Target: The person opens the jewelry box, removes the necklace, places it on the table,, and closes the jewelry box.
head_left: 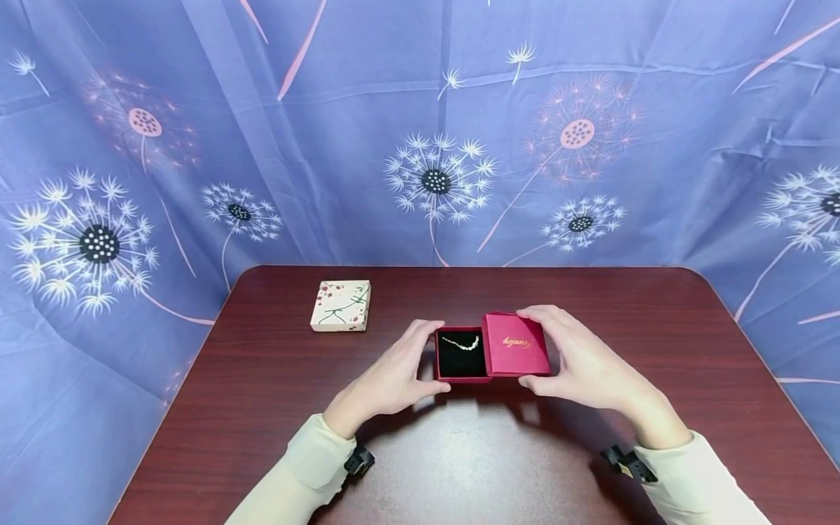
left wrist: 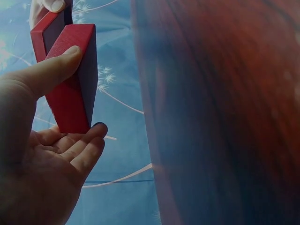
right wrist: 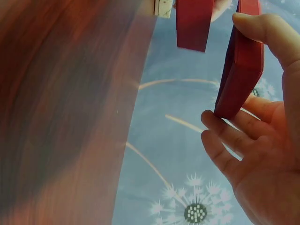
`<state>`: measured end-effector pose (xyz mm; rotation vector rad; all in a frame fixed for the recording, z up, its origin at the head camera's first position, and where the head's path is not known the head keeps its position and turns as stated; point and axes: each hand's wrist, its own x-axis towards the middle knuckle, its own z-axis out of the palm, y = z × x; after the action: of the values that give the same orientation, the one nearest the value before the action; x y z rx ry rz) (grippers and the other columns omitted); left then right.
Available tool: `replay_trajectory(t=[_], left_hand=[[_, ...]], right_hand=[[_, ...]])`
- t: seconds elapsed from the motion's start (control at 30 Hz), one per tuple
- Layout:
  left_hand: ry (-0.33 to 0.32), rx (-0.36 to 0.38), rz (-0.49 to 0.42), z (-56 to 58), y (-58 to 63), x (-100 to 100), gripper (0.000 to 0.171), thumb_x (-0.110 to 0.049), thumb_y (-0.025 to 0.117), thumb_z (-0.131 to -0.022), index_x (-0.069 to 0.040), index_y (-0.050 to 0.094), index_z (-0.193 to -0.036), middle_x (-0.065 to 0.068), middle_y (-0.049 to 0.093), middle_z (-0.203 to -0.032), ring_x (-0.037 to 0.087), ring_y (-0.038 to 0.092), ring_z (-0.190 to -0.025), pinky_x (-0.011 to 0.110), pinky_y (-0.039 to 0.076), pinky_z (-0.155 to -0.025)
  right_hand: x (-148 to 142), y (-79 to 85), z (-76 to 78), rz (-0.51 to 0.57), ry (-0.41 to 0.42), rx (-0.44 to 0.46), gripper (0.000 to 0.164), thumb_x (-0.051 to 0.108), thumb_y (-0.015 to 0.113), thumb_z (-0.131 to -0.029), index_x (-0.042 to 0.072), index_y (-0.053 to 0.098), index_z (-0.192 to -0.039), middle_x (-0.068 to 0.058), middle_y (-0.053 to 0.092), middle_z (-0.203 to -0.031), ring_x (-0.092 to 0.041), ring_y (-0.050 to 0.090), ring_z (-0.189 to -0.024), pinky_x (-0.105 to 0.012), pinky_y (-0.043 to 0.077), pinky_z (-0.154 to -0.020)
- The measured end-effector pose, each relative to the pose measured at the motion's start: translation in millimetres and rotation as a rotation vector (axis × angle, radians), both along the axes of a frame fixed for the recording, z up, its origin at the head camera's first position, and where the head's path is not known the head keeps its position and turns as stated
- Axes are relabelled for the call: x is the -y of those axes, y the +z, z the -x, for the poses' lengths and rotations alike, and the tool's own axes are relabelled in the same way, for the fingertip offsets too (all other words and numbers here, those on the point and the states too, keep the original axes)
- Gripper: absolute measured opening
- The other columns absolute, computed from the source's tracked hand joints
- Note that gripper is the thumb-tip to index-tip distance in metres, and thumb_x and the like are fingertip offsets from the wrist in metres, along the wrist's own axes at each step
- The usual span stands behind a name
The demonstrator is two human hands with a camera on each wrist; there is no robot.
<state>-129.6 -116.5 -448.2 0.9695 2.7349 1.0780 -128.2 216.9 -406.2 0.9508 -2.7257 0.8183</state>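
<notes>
My left hand holds the bottom of a red jewelry box between thumb and fingers. Inside it, a thin bright chain with small stones lies on a black pad. In my right hand is the red lid, gripped by its opposite edges, with gold lettering on top. Lid and box bottom are side by side, the lid just right of the opening. From the left wrist, the box bottom shows edge-on under the thumb; from the right wrist, the lid does.
A cream box with a floral print sits at the back left of the dark red wooden table. Behind the table's far edge hangs a blue cloth with dandelion patterns.
</notes>
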Motion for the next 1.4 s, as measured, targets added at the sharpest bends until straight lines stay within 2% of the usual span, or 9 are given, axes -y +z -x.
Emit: replay_trajectory(t=[0.2,0.43,0.73,1.23,1.4], left_hand=[[0.0,-0.01,0.001,-0.2,0.4,0,0.094,-0.03,0.088,-0.089,-0.007,0.032,-0.162,0.003,0.042,-0.154,0.013,0.046,-0.139,0.035,0.037,-0.12],[0.007,0.002,-0.016,-0.8,1.3,0,0.095,-0.026,0.09,-0.088,-0.006,0.033,-0.162,0.003,0.043,-0.154,0.013,0.047,-0.139,0.035,0.038,-0.12],[0.009,-0.005,-0.019,-0.4,-0.3,1,0.095,-0.028,0.09,-0.088,-0.009,0.033,-0.161,0.001,0.043,-0.153,0.011,0.048,-0.137,0.035,0.039,-0.119],[0.013,0.0,-0.025,-0.4,-0.3,0,0.095,-0.028,0.089,-0.088,-0.007,0.033,-0.161,0.002,0.042,-0.154,0.012,0.046,-0.14,0.036,0.038,-0.12],[0.015,0.007,-0.027,-0.1,-0.8,0,0.095,-0.028,0.09,-0.088,-0.007,0.033,-0.161,0.002,0.043,-0.154,0.012,0.045,-0.14,0.035,0.038,-0.12]], right_hand=[[-17,0.1,-1.6,-0.006,-0.011,-0.065,0.091,0.027,0.099,-0.068,0.007,0.055,-0.144,-0.005,0.059,-0.138,-0.025,0.052,-0.125,-0.051,0.045,-0.1],[-35,0.2,-4.3,-0.008,-0.036,-0.077,0.092,0.024,0.101,-0.065,0.007,0.055,-0.144,-0.006,0.06,-0.137,-0.028,0.051,-0.125,-0.051,0.038,-0.1],[-54,-2.5,-5.2,-0.02,-0.048,-0.097,0.092,0.019,0.1,-0.063,0.006,0.055,-0.142,-0.006,0.061,-0.135,-0.025,0.052,-0.121,-0.038,0.039,-0.097],[-87,-18.0,-2.3,-0.056,-0.093,-0.046,0.094,0.015,0.101,-0.062,0.005,0.054,-0.143,-0.01,0.059,-0.135,-0.029,0.05,-0.122,-0.033,0.039,-0.096],[-99,-21.0,-2.2,-0.071,-0.095,-0.036,0.094,0.013,0.1,-0.062,0.003,0.053,-0.143,-0.012,0.058,-0.134,-0.031,0.049,-0.121,-0.026,0.036,-0.096]])
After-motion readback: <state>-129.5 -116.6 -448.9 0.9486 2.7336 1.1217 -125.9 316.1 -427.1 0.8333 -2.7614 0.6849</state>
